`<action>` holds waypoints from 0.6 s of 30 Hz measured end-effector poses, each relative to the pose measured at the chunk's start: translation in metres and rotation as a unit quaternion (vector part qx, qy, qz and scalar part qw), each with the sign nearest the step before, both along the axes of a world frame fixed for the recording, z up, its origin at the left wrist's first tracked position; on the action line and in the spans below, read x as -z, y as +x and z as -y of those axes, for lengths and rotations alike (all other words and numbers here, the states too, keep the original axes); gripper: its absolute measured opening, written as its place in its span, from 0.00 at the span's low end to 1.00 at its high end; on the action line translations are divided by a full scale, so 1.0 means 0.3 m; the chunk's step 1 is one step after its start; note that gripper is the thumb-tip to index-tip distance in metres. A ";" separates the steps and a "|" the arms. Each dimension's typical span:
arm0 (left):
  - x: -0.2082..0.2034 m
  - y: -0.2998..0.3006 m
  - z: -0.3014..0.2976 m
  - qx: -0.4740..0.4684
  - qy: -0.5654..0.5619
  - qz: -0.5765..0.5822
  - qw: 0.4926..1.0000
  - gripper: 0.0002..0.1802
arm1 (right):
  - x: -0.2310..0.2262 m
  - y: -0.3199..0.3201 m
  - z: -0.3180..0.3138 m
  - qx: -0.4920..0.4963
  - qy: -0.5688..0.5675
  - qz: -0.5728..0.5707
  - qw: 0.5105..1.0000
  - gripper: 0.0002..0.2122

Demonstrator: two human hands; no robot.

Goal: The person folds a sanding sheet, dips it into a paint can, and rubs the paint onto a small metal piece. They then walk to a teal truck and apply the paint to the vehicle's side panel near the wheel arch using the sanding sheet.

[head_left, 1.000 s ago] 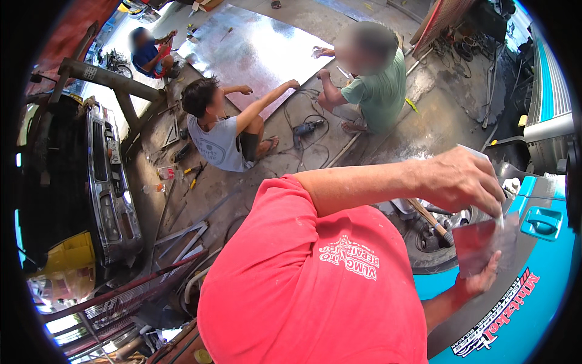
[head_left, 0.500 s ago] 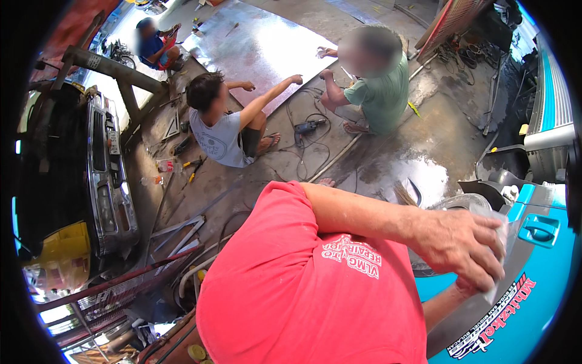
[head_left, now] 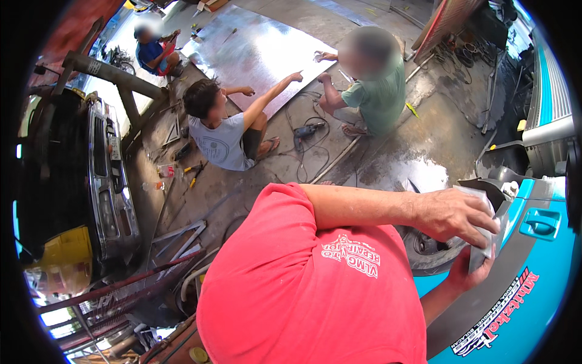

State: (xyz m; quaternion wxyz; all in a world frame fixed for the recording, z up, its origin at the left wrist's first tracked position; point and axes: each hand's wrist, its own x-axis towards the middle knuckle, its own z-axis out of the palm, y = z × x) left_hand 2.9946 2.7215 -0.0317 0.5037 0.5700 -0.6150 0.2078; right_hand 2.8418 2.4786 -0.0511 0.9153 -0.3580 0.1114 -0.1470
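My left hand (head_left: pixel 451 212) reaches across from the upper side, fingers curled over a thin, pale grey sheet (head_left: pixel 477 259). Below it, my right hand (head_left: pixel 465 276) pinches the sheet's lower part between thumb and fingers. Whether it is one piece or two, I cannot tell, because my left fingers cover its middle. Both hands are in front of a turquoise vehicle panel (head_left: pixel 533 303) with a grey band, printed lettering and a turquoise door handle (head_left: pixel 541 224). Any contact between the sheet and the panel is not clear.
A tyre (head_left: pixel 424 258) shows beneath my left forearm. Two people (head_left: pixel 221 142) (head_left: pixel 382 97) squat by a shiny metal sheet (head_left: pixel 248 42); another person (head_left: pixel 156 51) sits farther back. A corded power tool (head_left: pixel 308 130) lies on the concrete. A dark vehicle (head_left: pixel 106 176) stands left.
My left hand has moved slightly up, and its fingers have shifted on the sheet. My right hand, mostly hidden before, now shows below it. The squatting person at left has a finger pointed.
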 end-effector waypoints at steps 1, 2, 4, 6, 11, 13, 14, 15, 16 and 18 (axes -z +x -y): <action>-0.001 0.000 -0.014 -0.019 0.032 0.014 0.999 0.26 | -0.002 -0.005 -0.003 0.061 0.021 -0.039 0.997 0.25; 0.000 0.015 -0.039 -0.064 0.088 0.004 0.994 0.26 | -0.007 -0.010 -0.010 0.124 0.043 -0.078 0.988 0.26; 0.002 0.069 -0.078 -0.131 0.151 -0.016 0.980 0.23 | -0.029 -0.027 -0.028 -0.094 0.085 0.067 0.990 0.25; -0.004 0.112 -0.072 -0.087 0.058 -0.077 0.992 0.19 | -0.061 -0.041 -0.054 0.015 -0.032 -0.042 0.998 0.24; 0.024 0.046 0.049 -0.040 -0.005 -0.040 0.998 0.06 | -0.033 0.038 -0.105 0.167 -0.228 -0.185 0.941 0.26; 0.080 -0.010 0.026 0.008 0.054 -0.082 0.995 0.05 | 0.003 0.082 -0.088 0.163 -0.227 -0.165 0.946 0.26; 0.107 -0.030 0.000 0.010 0.067 -0.064 0.996 0.05 | 0.016 0.090 -0.067 0.130 -0.180 -0.179 0.958 0.25; 0.129 -0.043 -0.035 0.013 0.076 -0.036 0.996 0.05 | 0.021 0.090 -0.037 0.108 -0.114 -0.213 0.964 0.25; 0.140 -0.037 -0.068 0.029 0.099 -0.019 0.995 0.08 | 0.020 0.087 0.002 0.120 -0.076 -0.239 0.961 0.24; 0.117 -0.037 -0.109 -0.005 0.132 -0.036 0.991 0.11 | 0.008 0.072 0.091 0.137 -0.078 -0.179 0.971 0.23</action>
